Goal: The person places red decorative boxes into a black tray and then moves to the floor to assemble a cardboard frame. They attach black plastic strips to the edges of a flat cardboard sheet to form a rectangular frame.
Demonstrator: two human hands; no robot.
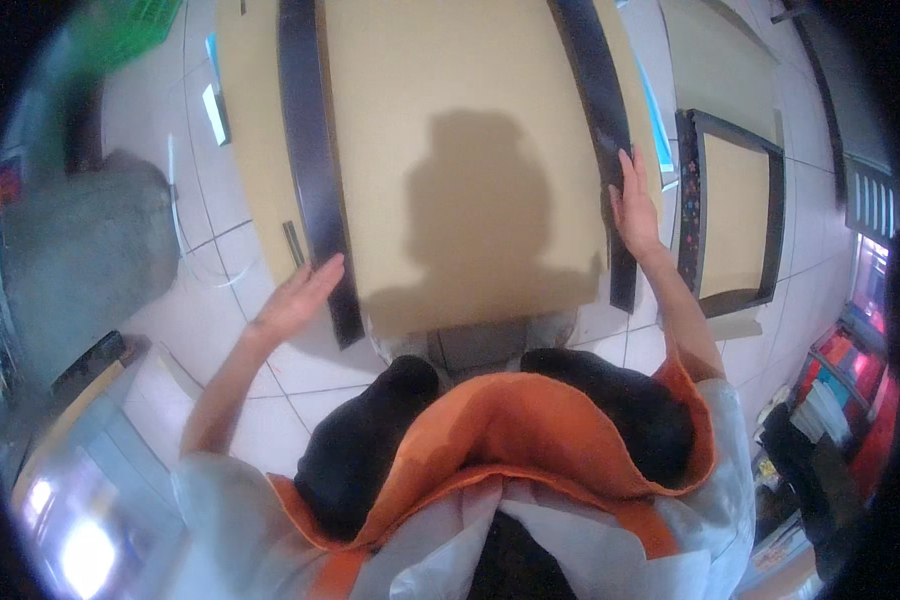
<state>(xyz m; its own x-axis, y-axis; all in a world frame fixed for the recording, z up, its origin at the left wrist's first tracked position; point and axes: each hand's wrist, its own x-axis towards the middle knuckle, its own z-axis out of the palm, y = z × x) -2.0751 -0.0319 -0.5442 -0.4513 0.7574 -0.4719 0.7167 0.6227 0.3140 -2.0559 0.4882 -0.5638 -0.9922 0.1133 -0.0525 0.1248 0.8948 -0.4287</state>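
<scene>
A large beige board (380, 190) lies in front of my knees, and a head-shaped shadow falls on its middle. Dark, long strips run along its two sides: a left strip (310, 150) and a right strip (595, 90). My left hand (305, 292) rests against the near part of the left strip, its fingers stretched out and close together. Over the right strip's outer edge lies my right hand (637, 205), fingers extended. Neither hand is closed around anything. A short dark piece (291, 243) sits just beyond my left hand.
A dark rectangular frame (774, 220) around a beige panel lies on the tiled floor (320, 405) at right. A grey slab-like object (90, 240) is at left, and a green basket (135, 30) at the far left. Piled items (830, 400) crowd the lower right.
</scene>
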